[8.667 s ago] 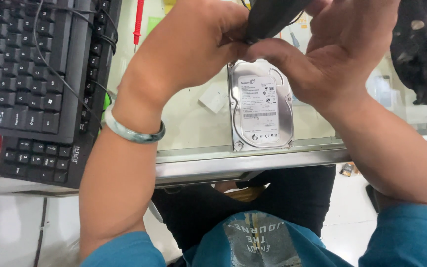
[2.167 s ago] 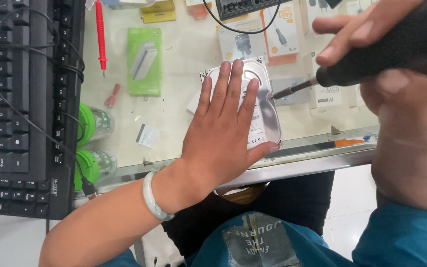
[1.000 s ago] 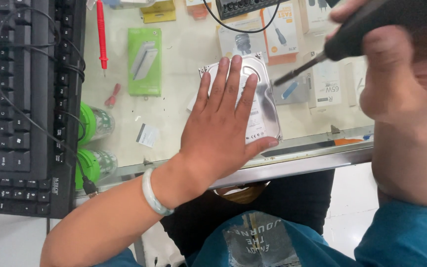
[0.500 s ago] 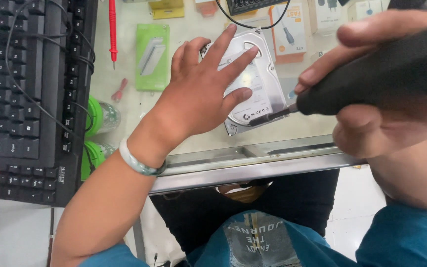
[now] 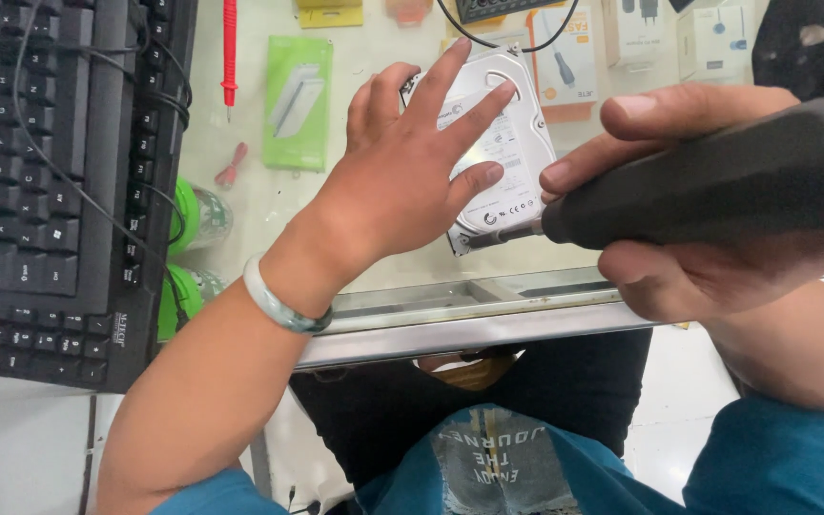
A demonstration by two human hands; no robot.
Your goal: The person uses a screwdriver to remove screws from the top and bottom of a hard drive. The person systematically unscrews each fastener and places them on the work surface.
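The left hand [image 5: 402, 181] lies flat on the silver hard drive [image 5: 512, 143], fingers spread over its labelled top, pressing it down and not gripping anything. The right hand [image 5: 708, 219] is closed around the thick black handle of a screwdriver [image 5: 717, 181], with thumb and fingers wrapped about it. The thin metal tip of the tool points to the left and meets the near corner of the drive, where a screw seems to sit, though the screw itself is too small to see well. The drive rests on the glass counter [image 5: 412, 286], near its front metal edge, a little turned to the edge. I judge that the work is at an early or middle point: the top cover of the drive is in its place, no loose screws are visible beside it, and the tool is only set on this one corner. The other corners are mostly hidden under the hand, so I cannot tell their state. On the left side of the counter stands a black keyboard [image 5: 40, 181]; beyond it a red probe [image 5: 230, 48] lies near a green box [image 5: 298, 100], which shows under the glass.
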